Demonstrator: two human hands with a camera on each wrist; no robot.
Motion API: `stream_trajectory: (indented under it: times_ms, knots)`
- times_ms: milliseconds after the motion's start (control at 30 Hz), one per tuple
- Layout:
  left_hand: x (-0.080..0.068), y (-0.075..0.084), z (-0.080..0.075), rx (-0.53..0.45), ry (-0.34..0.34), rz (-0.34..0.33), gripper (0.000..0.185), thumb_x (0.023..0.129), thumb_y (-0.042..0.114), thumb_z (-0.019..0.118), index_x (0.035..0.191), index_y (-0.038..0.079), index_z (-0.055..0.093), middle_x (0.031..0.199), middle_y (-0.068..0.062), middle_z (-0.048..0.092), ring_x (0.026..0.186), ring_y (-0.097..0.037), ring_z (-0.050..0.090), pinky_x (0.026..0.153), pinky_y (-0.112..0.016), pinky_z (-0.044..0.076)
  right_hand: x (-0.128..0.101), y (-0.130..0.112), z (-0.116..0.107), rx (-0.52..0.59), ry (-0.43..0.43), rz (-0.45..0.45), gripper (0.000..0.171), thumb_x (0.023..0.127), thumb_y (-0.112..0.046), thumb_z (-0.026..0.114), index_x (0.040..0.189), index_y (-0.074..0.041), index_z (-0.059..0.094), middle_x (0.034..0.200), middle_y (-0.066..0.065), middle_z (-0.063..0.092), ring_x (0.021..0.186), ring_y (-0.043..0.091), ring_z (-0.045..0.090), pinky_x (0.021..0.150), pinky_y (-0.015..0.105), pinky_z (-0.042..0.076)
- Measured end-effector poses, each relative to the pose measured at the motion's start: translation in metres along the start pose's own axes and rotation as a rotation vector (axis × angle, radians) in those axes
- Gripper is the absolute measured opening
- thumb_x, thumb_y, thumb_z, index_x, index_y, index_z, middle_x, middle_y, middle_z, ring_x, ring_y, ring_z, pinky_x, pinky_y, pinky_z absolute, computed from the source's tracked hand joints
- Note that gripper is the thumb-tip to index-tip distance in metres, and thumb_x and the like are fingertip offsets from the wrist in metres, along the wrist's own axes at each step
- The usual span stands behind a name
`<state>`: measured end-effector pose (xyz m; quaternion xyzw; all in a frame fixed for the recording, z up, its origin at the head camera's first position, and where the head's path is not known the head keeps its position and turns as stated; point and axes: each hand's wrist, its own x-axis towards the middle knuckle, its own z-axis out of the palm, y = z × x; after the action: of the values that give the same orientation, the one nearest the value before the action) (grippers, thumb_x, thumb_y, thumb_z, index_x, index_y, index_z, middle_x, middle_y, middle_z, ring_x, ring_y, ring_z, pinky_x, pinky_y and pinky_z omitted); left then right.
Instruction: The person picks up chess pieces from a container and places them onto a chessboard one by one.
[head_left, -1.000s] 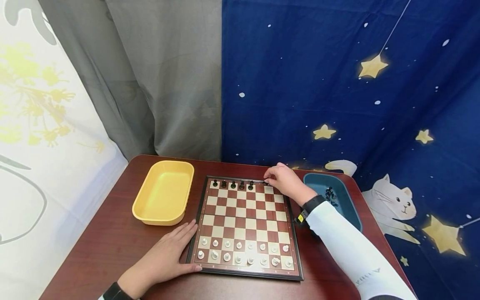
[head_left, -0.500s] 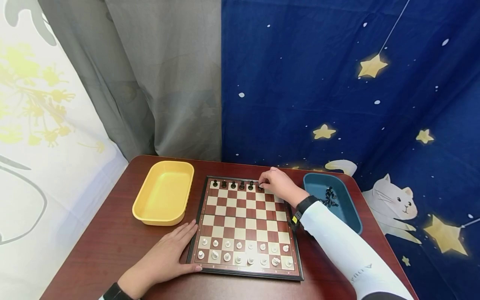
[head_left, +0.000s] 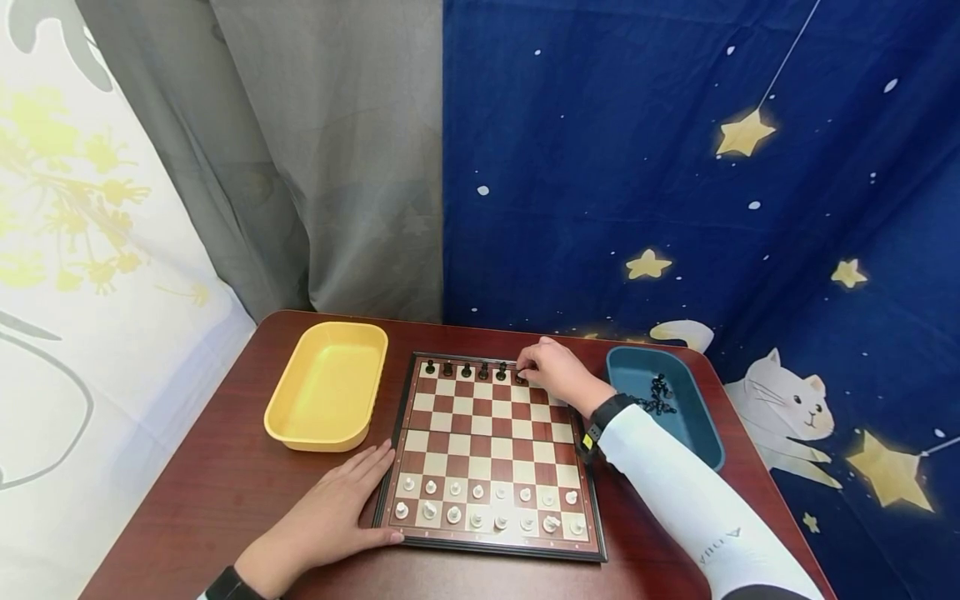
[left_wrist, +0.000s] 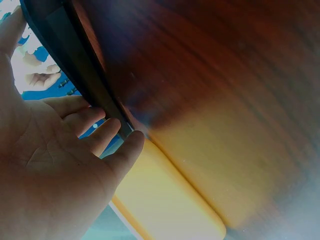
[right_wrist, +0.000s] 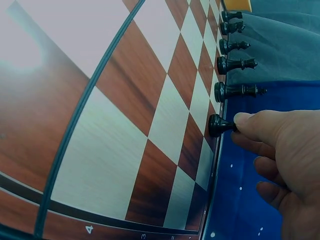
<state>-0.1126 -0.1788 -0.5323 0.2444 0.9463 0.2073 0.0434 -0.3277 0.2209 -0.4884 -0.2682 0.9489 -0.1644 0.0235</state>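
Fingers (right_wrist: 245, 121) of your right hand (head_left: 552, 373) pinched a black piece (right_wrist: 218, 125) at the chessboard (head_left: 487, 450) back row, toward 1 o'clock; your left hand (head_left: 330, 512), fingers straight together, steadied its 8 o'clock edge.

Wooden table (head_left: 225, 483), chessboard (head_left: 491, 450), yellow tray (head_left: 327, 387), blue tray (head_left: 693, 417)

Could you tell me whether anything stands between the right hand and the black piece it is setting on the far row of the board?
Nothing visible does. The right hand already pinches the black piece, its fingertips on the top and the base on the chessboard. The neighbouring black pieces stand apart along the row.
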Motion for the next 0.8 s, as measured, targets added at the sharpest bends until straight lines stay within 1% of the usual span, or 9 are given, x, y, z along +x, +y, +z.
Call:
stream_trajectory:
  times_ms: [100, 200, 267, 367, 433, 500, 567, 667, 800]
  knots:
    - [0.0, 0.0, 0.001, -0.002, -0.001, 0.002, 0.116, 0.088, 0.083, 0.073, 0.167, 0.003, 0.046, 0.174, -0.015, 0.042, 0.158, -0.042, 0.042, 0.12, -0.067, 0.043, -0.002, 0.0, 0.0, 0.009, -0.008, 0.015, 0.009, 0.103, -0.013, 0.081, 0.111, -0.017, 0.084, 0.103, -0.005, 0.076, 0.096, 0.017, 0.058, 0.08, 0.037, 0.055]
    - [0.0, -0.001, 0.002, -0.004, -0.004, 0.004, 0.116, 0.088, 0.084, 0.073, 0.168, 0.003, 0.046, 0.175, -0.015, 0.042, 0.159, -0.043, 0.041, 0.12, -0.067, 0.043, -0.006, 0.001, -0.003, 0.022, -0.01, 0.028, 0.014, 0.103, -0.015, 0.081, 0.117, -0.014, 0.083, 0.106, -0.002, 0.076, 0.098, 0.02, 0.06, 0.082, 0.041, 0.056]
    - [0.0, -0.002, 0.003, -0.005, -0.005, 0.005, 0.116, 0.088, 0.084, 0.073, 0.168, 0.003, 0.046, 0.175, -0.016, 0.041, 0.159, -0.043, 0.041, 0.12, -0.068, 0.043, -0.01, 0.004, -0.007, 0.023, 0.001, 0.031, 0.017, 0.103, -0.017, 0.081, 0.12, -0.013, 0.082, 0.108, -0.001, 0.077, 0.101, 0.022, 0.065, 0.097, 0.046, 0.057]
    - [-0.001, -0.002, 0.003, -0.007, -0.005, -0.002, 0.116, 0.088, 0.083, 0.073, 0.168, 0.004, 0.046, 0.175, -0.016, 0.041, 0.159, -0.043, 0.041, 0.12, -0.069, 0.042, -0.018, 0.011, -0.017, 0.018, 0.036, 0.045, 0.02, 0.104, -0.019, 0.081, 0.122, -0.011, 0.082, 0.11, 0.001, 0.079, 0.104, 0.025, 0.067, 0.102, 0.051, 0.056]
    - [-0.001, -0.003, 0.003, -0.01, -0.006, -0.008, 0.117, 0.087, 0.083, 0.074, 0.168, 0.004, 0.046, 0.175, -0.015, 0.041, 0.159, -0.043, 0.04, 0.12, -0.069, 0.042, -0.027, 0.02, -0.027, 0.015, 0.066, 0.07, 0.021, 0.105, -0.02, 0.08, 0.122, -0.009, 0.082, 0.11, 0.003, 0.078, 0.102, 0.027, 0.067, 0.1, 0.051, 0.057]
    - [-0.001, -0.003, 0.003, -0.009, -0.008, -0.013, 0.117, 0.087, 0.084, 0.073, 0.168, 0.004, 0.045, 0.175, -0.015, 0.041, 0.159, -0.042, 0.04, 0.12, -0.069, 0.042, -0.038, 0.03, -0.037, 0.021, 0.097, 0.11, 0.021, 0.106, -0.021, 0.079, 0.122, -0.008, 0.082, 0.109, 0.006, 0.076, 0.099, 0.027, 0.064, 0.085, 0.048, 0.057]
    - [-0.001, -0.003, 0.002, -0.008, -0.01, -0.013, 0.118, 0.087, 0.085, 0.073, 0.168, 0.004, 0.045, 0.175, -0.015, 0.041, 0.159, -0.042, 0.04, 0.12, -0.068, 0.042, -0.052, 0.042, -0.048, 0.028, 0.123, 0.156, 0.022, 0.107, -0.022, 0.077, 0.122, -0.007, 0.082, 0.109, 0.008, 0.073, 0.096, 0.027, 0.062, 0.079, 0.045, 0.055]
    - [-0.001, -0.003, 0.002, -0.006, -0.011, -0.01, 0.117, 0.087, 0.085, 0.073, 0.168, 0.004, 0.046, 0.175, -0.015, 0.042, 0.159, -0.042, 0.041, 0.12, -0.068, 0.043, -0.073, 0.064, -0.064, 0.025, 0.161, 0.219, 0.021, 0.108, -0.022, 0.076, 0.122, -0.007, 0.082, 0.107, 0.01, 0.073, 0.094, 0.027, 0.061, 0.077, 0.043, 0.053]
    - [0.0, -0.003, 0.002, 0.0, -0.007, -0.008, 0.116, 0.088, 0.083, 0.074, 0.167, 0.004, 0.046, 0.174, -0.015, 0.042, 0.159, -0.042, 0.041, 0.12, -0.067, 0.043, -0.099, 0.093, -0.083, 0.018, 0.204, 0.277, 0.022, 0.108, -0.02, 0.075, 0.121, -0.004, 0.081, 0.109, 0.016, 0.076, 0.092, 0.032, 0.064, 0.078, 0.048, 0.054]
